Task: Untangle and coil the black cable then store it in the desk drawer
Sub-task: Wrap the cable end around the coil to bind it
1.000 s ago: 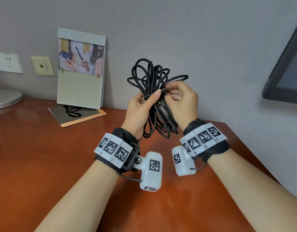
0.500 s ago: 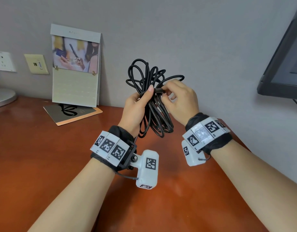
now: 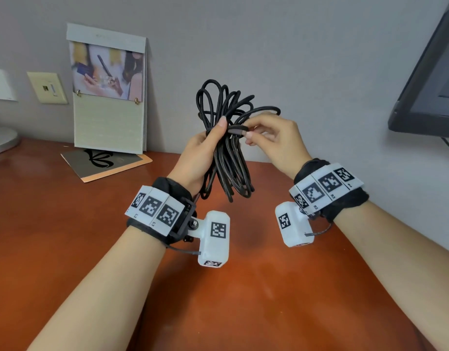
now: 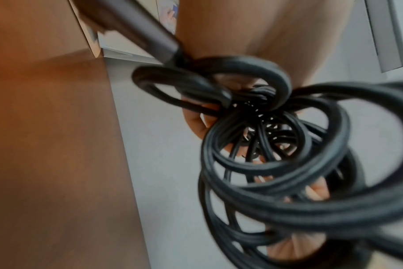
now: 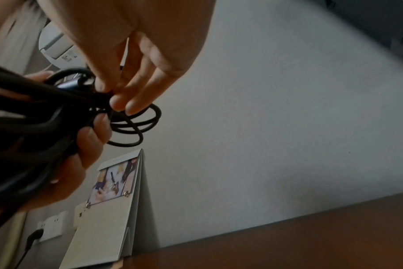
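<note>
Both hands are holding the cable (image 3: 227, 158) up in the air above the desk (image 3: 66, 236), in front of the wall. The left hand (image 3: 196, 158) is gripping the bundle round its middle, fingers curled about the gathered strands and thumb lying across them; loops are fanning out above the fist and hanging below it, clear of the desk. The right hand (image 3: 276, 140) is sitting just beside the left, level with it, pinching the plug (image 3: 237, 129) between thumb and fingertips while the other fingers are curling loosely. The plug is pointing across the bundle toward the left thumb. In the left wrist view the loops (image 4: 276, 163) are crowding the frame, blurred. A calendar (image 3: 109, 89) is standing against the wall behind, well apart from the hands.
</note>
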`<state>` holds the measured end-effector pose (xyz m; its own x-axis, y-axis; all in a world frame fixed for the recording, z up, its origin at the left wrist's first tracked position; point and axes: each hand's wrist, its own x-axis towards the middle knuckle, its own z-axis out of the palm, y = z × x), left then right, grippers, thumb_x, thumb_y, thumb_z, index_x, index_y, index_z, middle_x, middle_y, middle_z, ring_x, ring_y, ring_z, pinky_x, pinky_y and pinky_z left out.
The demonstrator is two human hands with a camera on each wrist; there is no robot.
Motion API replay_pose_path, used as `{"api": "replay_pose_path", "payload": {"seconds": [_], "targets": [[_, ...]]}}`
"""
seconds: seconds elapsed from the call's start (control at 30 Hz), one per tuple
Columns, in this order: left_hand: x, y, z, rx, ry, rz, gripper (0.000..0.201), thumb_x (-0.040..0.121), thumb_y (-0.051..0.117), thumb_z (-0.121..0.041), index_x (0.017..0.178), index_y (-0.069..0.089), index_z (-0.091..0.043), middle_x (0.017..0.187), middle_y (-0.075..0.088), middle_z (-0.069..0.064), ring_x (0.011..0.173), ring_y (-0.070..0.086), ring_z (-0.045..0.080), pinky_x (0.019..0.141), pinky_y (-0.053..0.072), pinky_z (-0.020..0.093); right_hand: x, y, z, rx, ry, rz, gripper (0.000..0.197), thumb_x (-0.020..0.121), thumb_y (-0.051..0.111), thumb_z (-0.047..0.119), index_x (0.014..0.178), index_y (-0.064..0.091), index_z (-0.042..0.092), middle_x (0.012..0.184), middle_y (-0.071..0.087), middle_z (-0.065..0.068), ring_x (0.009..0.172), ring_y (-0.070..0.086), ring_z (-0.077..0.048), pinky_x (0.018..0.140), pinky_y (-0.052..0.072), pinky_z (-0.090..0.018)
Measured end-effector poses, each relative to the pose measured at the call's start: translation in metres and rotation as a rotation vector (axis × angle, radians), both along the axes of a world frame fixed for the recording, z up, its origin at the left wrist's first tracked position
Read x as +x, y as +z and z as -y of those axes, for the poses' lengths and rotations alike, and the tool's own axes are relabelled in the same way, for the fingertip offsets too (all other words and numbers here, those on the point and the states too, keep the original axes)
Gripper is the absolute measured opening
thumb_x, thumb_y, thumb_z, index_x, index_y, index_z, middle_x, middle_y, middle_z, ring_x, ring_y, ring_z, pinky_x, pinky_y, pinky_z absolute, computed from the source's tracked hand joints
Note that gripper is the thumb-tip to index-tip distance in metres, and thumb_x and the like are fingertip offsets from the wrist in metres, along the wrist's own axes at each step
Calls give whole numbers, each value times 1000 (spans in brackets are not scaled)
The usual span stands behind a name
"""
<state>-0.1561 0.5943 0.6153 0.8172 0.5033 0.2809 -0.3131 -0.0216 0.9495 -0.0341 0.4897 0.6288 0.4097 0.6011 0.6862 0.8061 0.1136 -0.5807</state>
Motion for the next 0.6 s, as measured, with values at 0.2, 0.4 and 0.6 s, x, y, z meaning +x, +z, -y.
{"api": "replay_pose_path", "payload": {"seconds": [0.2,0.4,0.6], "targets": [[1,-2,-1,-23,8,-8,40,96,44,-45,99,69,-13,86,70,3,79,67,11,82,52,26,-9,-11,-5,101,18,-75,34,85,55,-4,87,58,30,87,57,7,72,60,-9,69,53,-19],[1,0,-2,-22,9,-29,40,96,43,-46,91,69,-16,86,72,4,81,68,13,89,51,31,-11,-4,-6,-41,41,31,29,86,53,-7,95,59,20,94,42,11,77,48,3,63,50,-15],[4,-4,-4,2,62,-49,45,95,42,-49,88,68,-13,90,69,14,82,67,20,88,51,35,-18,-7,-4,25,5,-76,29,86,50,-5,91,56,23,88,49,6,66,53,-12,57,52,-22]]}}
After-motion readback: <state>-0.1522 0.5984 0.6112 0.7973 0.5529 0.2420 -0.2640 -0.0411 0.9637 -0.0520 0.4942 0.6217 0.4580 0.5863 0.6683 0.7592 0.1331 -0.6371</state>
